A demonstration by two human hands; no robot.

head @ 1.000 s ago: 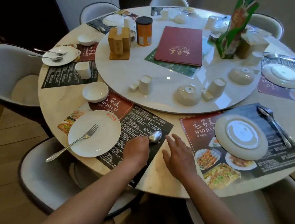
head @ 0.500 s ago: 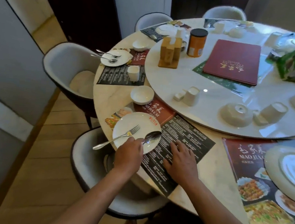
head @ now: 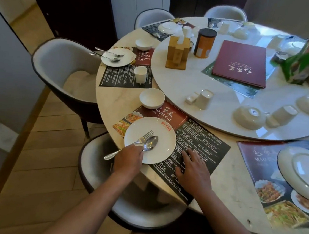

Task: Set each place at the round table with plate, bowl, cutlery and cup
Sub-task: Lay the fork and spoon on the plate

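Fingers of the left hand (head: pixel 128 159) pinch the spoon (head: pixel 150 143) handle over the plate (head: pixel 163 145), fork (head: pixel 139 140) just beside; right hand (head: pixel 194 168) lies flat, fingers spread, on the placemat (head: pixel 203 144).

You have a polished silver metal spoon (head: pixel 150 143) and fork (head: pixel 129 145) on a glossy round white ceramic plate (head: pixel 163 145), over a matt black printed paper placemat (head: pixel 201 150) on smooth, shiny pale marble table (head: pixel 114 102).
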